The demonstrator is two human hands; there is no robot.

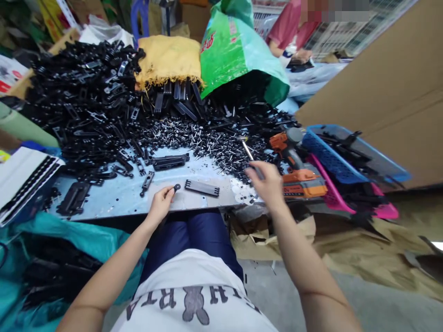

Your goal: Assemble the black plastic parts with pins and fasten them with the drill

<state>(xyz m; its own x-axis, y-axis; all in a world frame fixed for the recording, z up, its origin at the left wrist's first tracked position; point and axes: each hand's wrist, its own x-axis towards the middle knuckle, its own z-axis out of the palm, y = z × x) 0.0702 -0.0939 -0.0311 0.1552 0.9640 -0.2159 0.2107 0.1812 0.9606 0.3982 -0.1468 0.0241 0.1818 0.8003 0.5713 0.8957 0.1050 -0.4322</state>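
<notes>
The heap of parts [90,97] is black plastic with a slight gloss, like the round piece [176,187] in the left hand [159,205]. The tool shaft [247,150] in the right hand [268,184] is bright metal. The desk [114,196] top looks smooth. The yellow sack [169,57] is coarse, frayed weave; the green bag [238,50] shiny plastic; the board [380,92] matt cardboard.

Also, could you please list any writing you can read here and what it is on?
"RTA" and perhaps "HT", on the white shirt, partly cut off.
Red print on the green bag: too blurred to read.
Red print on the white packet, far left: too blurred.
</notes>
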